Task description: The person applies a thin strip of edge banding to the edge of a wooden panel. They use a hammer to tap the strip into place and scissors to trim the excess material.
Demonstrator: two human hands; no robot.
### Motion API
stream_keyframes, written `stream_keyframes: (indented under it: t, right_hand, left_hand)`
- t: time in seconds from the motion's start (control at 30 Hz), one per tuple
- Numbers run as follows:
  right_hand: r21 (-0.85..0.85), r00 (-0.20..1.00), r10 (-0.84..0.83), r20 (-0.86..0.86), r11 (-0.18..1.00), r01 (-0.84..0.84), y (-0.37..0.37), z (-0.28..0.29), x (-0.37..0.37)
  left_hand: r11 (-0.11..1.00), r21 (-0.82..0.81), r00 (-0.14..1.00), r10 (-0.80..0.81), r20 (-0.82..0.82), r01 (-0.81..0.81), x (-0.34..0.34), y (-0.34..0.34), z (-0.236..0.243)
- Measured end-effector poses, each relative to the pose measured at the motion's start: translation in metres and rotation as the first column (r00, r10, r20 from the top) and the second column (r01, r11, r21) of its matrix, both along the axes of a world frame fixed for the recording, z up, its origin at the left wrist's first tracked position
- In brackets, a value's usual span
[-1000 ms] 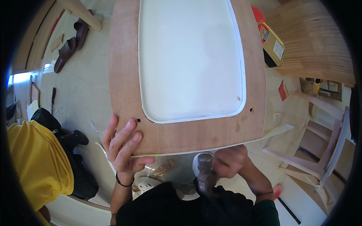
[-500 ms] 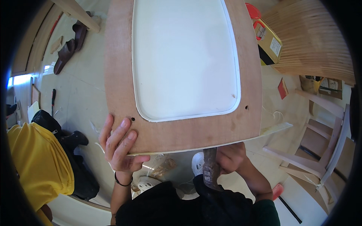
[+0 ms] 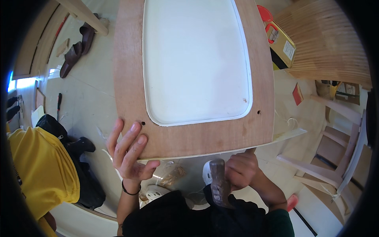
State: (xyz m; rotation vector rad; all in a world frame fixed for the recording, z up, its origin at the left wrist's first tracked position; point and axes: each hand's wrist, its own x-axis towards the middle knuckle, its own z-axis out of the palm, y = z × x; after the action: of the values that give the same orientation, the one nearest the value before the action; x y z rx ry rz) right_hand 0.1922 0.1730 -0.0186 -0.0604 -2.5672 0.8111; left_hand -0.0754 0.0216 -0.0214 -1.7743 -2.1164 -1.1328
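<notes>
In the head view, a plywood panel (image 3: 205, 140) with two small holes has a white, rounded-rectangle inset (image 3: 195, 59) with a raised rim. A thin pale strip (image 3: 294, 133) runs along the panel's near edge and sticks out past its right corner. My left hand (image 3: 130, 152) holds the near left corner, fingers spread on the top face, thumb below the edge. My right hand (image 3: 241, 170), below the near edge, is closed on a worn metal hammer (image 3: 219, 183); its head points up just short of the edge, and its handle is mostly hidden by my fingers.
A person in a yellow top (image 3: 41, 170) is at the left, near brown slippers (image 3: 71, 59) and a screwdriver (image 3: 59, 106) on the floor. To the right stand a wooden chair frame (image 3: 335, 158), a ribbed wooden piece (image 3: 319, 43) and a gold tin (image 3: 284, 47) with red items.
The hammer head moved up against the near edge half a second ago and has since dropped a little away from it. The panel and my left hand have shifted only slightly.
</notes>
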Motion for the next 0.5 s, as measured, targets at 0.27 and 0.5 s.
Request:
stream_keyframes:
  t: [0.27,0.5]
  right_hand:
    - [0.075,0.994,-0.109,0.022,0.991,0.107,0.004,-0.004,0.011]
    - [0.161,0.979,-0.203,-0.025,0.966,0.204,0.011,-0.013,0.017]
  left_hand:
    - [0.958,-0.286,0.968,-0.093,-0.233,0.023,0.012,0.029,0.066]
    - [0.853,-0.46,0.908,-0.369,-0.199,0.246,0.033,0.083,0.075]
